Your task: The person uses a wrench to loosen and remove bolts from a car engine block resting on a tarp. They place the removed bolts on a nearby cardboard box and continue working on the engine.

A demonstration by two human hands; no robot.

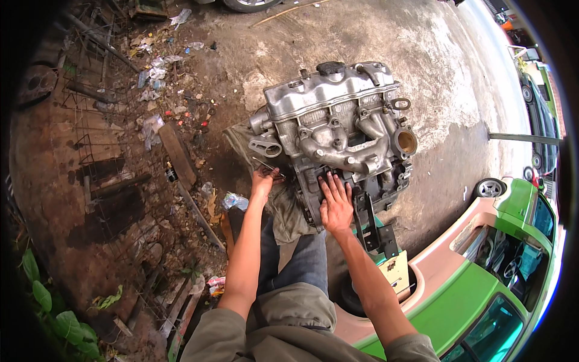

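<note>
A large silver and dark metal engine (329, 99) stands before me, with a curved pipe manifold (313, 148) on its near side and a looped bracket (259, 148) at the left. My left hand (265, 184) is closed round a thin metal tool (263, 164) just left of the engine's lower part. My right hand (335, 202) lies with fingers outstretched on the dark lower block, below the manifold, holding nothing. A black metal bracket (371, 235) juts out right of that hand. A grubby cloth (238, 142) lies under the engine's left side.
Litter and a wooden plank (175, 157) cover the ground at left, beside rusty wire mesh (90, 133) and leafy plants (66, 323). A green and pink vehicle (443, 304) stands close at lower right. Parked cars (540, 120) and a horizontal bar (522, 137) are at far right.
</note>
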